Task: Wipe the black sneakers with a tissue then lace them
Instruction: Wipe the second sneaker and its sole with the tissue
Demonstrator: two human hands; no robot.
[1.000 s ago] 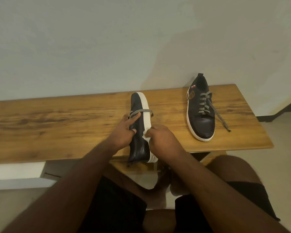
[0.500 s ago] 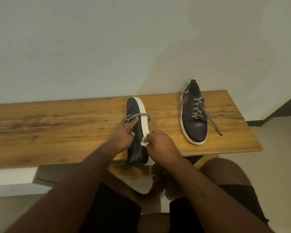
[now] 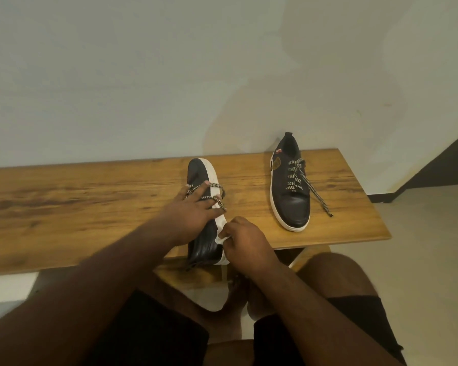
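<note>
At about six o'clock on the long wooden bench [image 3: 90, 207], a black leather sneaker with a white sole [image 3: 200, 249] lies tipped on its side, toe overhanging the near edge. The left hand [image 3: 188, 215] rests on it with fingers spread wide over the loose chequered lace [image 3: 212, 199]; the right hand [image 3: 246, 244] pinches a small white tissue [image 3: 220, 240] against the sole. A hard wipe could push the shoe off the edge, or snag the lace. The second black sneaker [image 3: 291, 196] sits upright at two o'clock.

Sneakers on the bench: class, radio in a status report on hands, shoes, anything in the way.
Left hand steadying tipped sneaker, fingers across its lace. Right hand pinching tissue at the white sole. Second sneaker upright, apart. Nothing in the way.
</note>
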